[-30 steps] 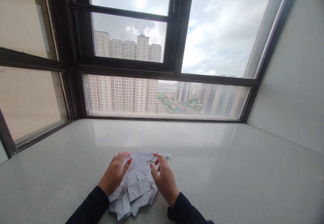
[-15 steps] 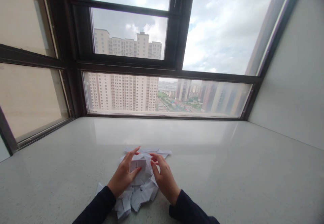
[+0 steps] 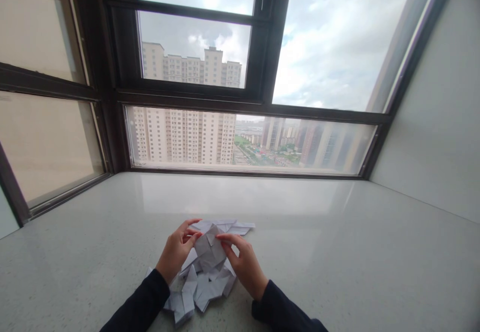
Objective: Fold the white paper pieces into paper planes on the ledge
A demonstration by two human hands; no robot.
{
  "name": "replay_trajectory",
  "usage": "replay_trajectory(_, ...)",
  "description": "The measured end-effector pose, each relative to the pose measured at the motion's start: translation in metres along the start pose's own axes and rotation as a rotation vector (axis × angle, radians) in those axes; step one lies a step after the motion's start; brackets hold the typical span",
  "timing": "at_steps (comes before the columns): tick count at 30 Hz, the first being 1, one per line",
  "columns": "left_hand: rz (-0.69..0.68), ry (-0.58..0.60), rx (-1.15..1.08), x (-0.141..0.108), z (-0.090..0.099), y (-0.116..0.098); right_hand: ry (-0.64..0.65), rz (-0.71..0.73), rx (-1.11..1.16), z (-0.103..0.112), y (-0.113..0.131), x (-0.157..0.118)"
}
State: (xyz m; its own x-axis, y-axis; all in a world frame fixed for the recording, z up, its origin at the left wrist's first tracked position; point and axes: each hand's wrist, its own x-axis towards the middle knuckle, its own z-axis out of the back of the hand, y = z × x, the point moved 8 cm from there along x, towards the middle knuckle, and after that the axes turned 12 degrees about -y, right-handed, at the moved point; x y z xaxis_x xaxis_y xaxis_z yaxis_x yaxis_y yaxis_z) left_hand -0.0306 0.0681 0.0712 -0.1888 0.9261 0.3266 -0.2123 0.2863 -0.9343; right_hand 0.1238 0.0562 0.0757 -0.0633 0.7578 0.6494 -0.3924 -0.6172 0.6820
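Observation:
A folded white paper piece (image 3: pixel 208 250) is between my hands, above a loose pile of folded paper pieces (image 3: pixel 204 292). My left hand (image 3: pixel 175 252) is closed, its thumb and fingers pinching the piece at its upper left edge. On the other side my right hand (image 3: pixel 245 262) has thumb and index finger drawn together at the upper right of the same piece. Its fingertips touch a raised flap near the top. Parts of the pile lie hidden behind the hands and the held piece.
The pile rests on a pale speckled windowsill (image 3: pixel 330 252). Beyond it stand dark window frames (image 3: pixel 247 106) with tall buildings outside. A white wall (image 3: pixel 435 122) closes off the right side.
My left hand has turned and closed its thumb and fingers on the paper's edge. The right fingertips have moved left onto the paper, which now shows a different, folded face.

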Motion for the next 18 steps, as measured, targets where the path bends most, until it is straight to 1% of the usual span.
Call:
replay_trajectory(2,-0.005,0.029,0.036,0.000,-0.002,0.003,-0.015,-0.007,0.020,0.002,-0.001,0.001)
replay_trajectory(5,-0.086,0.066,0.166,-0.001,-0.007,0.002,-0.002,-0.011,0.053,0.002,0.000,0.001)
replay_trajectory(7,-0.143,0.069,0.255,-0.002,-0.009,-0.001,0.001,-0.018,0.063,0.001,0.001,0.001)
replay_trajectory(9,-0.170,0.056,0.300,-0.001,-0.006,-0.003,-0.031,-0.032,0.061,0.004,0.000,0.001)
replay_trajectory(11,-0.182,0.011,0.329,0.004,0.003,-0.004,-0.096,-0.057,0.049,0.009,-0.006,0.002)
replay_trajectory(13,-0.204,-0.078,0.390,0.011,0.019,-0.007,-0.179,-0.106,0.023,0.017,-0.016,0.003)
replay_trajectory(16,-0.263,-0.217,0.520,0.019,0.043,-0.012,-0.350,-0.171,-0.048,0.033,-0.030,0.003)
replay_trajectory(18,-0.277,-0.251,0.572,0.020,0.051,-0.013,-0.481,-0.166,-0.114,0.046,-0.031,0.003)
